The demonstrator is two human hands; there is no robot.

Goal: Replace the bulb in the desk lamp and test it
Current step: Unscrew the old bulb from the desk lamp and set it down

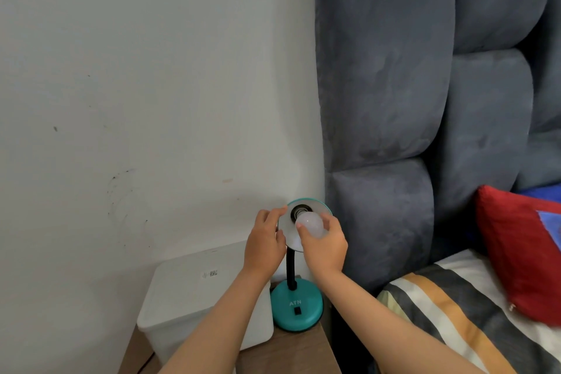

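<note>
A teal desk lamp stands on a wooden bedside table, its round base [297, 308] marked ATN with a black switch. A black flexible neck [290, 267] rises to the shade [306, 206], whose open face is turned toward me, showing the dark socket [299, 211]. My left hand [264, 244] grips the shade's left rim. My right hand [323, 246] holds a white bulb [311, 225] just in front of the socket, a little below and right of it. Whether the bulb's base touches the socket is hidden.
A white lidded plastic box [200, 300] sits left of the lamp on the wooden table [291, 352]. A grey padded headboard [385, 100] rises right beside the lamp. A striped bed cover [449, 313] and a red pillow [522, 252] lie at right. A white wall is behind.
</note>
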